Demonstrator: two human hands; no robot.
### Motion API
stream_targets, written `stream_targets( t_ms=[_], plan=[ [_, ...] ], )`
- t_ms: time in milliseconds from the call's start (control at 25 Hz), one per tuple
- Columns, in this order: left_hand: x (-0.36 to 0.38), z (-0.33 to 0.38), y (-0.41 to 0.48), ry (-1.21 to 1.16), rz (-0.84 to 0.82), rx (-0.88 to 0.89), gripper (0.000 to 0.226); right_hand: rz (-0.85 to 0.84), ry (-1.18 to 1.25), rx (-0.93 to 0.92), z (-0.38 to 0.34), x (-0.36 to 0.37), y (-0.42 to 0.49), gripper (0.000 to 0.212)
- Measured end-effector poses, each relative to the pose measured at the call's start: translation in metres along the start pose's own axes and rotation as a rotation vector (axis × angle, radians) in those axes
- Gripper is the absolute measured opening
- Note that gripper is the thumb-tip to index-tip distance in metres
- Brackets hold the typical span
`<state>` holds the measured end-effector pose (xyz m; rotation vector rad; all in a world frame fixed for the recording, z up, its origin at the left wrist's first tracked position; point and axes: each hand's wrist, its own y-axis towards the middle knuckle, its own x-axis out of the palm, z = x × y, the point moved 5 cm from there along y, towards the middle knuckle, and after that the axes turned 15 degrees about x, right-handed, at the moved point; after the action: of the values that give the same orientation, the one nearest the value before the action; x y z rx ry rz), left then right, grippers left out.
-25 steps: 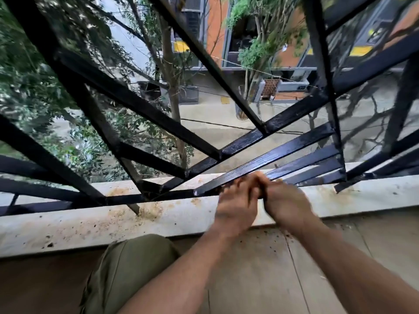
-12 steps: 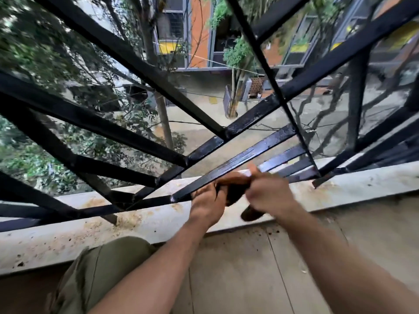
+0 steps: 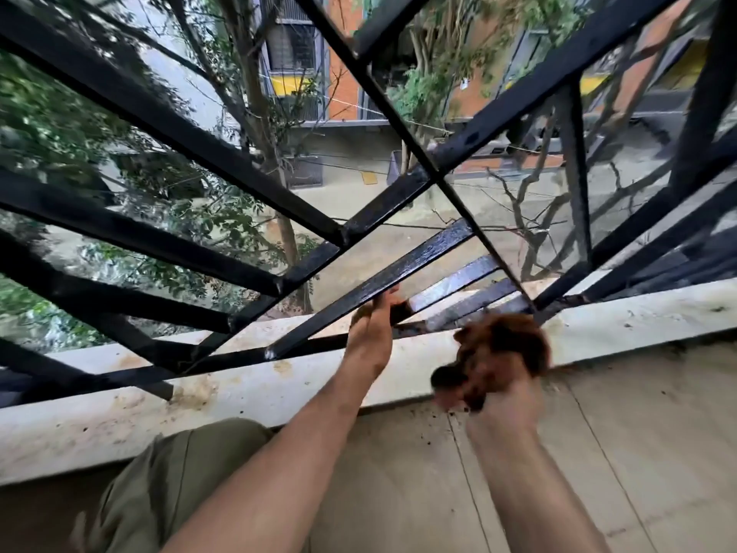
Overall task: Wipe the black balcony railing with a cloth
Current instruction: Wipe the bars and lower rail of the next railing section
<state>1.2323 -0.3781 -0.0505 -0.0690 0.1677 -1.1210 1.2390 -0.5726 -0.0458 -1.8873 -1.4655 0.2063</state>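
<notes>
The left hand [image 3: 371, 333] grips a low slanted bar of the black railing [image 3: 418, 257], the right hand [image 3: 504, 405], blurred, seems closed around the brown cloth [image 3: 500, 349] just off the bars, and only the lower bars shine, so I judge most remains.

The railing [image 3: 399, 269] stands on the ledge [image 3: 239, 393], with trees [image 3: 79, 153] and a building [image 3: 339, 93] behind. Just above the ledge the left hand [image 3: 371, 333] grips one slanting bar. To its right, before the ledge, the right hand [image 3: 498, 397] holds the cloth [image 3: 502, 349]; a knee [image 3: 179, 472] and the floor [image 3: 638, 453] lie on the ledge's near side.
</notes>
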Motion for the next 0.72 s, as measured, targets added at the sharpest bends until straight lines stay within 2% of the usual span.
stream_targets(
  t_ms=[40, 80, 120, 200, 240, 320, 360, 400, 440, 480, 600, 640, 720],
  plan=[
    [0.003, -0.001, 0.002, 0.005, 0.042, 0.033, 0.056, -0.029, 0.092, -0.045, -0.012, 0.000, 0.005, 0.033],
    [0.006, -0.001, 0.005, 0.030, 0.081, 0.076, 0.050, -0.065, 0.094, -0.181, -0.030, 0.007, 0.010, 0.034],
    [0.008, -0.003, 0.008, 0.073, 0.100, 0.117, 0.047, 0.013, -0.038, -0.349, -0.047, 0.015, 0.011, 0.041],
    [0.008, -0.010, 0.008, 0.107, 0.114, 0.144, 0.045, 0.330, -0.704, -0.607, -0.051, 0.033, 0.003, 0.060],
    [0.006, -0.014, 0.009, 0.101, 0.132, 0.126, 0.045, 0.354, -1.046, -0.658, -0.031, 0.040, 0.009, 0.064],
    [0.006, -0.005, 0.008, 0.086, 0.150, 0.107, 0.044, 0.195, -1.605, -0.577, 0.012, 0.042, 0.026, 0.055],
    [0.008, 0.000, 0.009, 0.098, 0.134, 0.105, 0.039, 0.060, -1.820, -0.506, 0.024, 0.043, 0.030, 0.052],
    [0.009, 0.005, 0.010, 0.134, 0.122, 0.113, 0.032, -0.023, -1.930, -0.429, 0.024, 0.043, 0.035, 0.048],
    [0.006, 0.008, 0.011, 0.169, 0.140, 0.133, 0.027, -0.038, -1.978, -0.395, 0.012, 0.046, 0.040, 0.044],
    [0.005, 0.006, 0.013, 0.179, 0.157, 0.155, 0.023, -0.021, -1.981, -0.442, -0.002, 0.048, 0.047, 0.041],
    [0.006, -0.010, 0.018, 0.214, 0.129, 0.169, 0.008, 0.208, -1.740, -0.534, -0.015, 0.045, 0.042, 0.041],
    [0.005, -0.014, 0.020, 0.209, 0.133, 0.165, 0.014, 0.155, -1.586, -0.423, 0.002, 0.054, 0.035, 0.040],
    [0.004, -0.018, 0.022, 0.204, 0.160, 0.117, 0.047, -0.132, -1.411, -0.165, 0.047, 0.081, 0.024, 0.032]
  ],
)
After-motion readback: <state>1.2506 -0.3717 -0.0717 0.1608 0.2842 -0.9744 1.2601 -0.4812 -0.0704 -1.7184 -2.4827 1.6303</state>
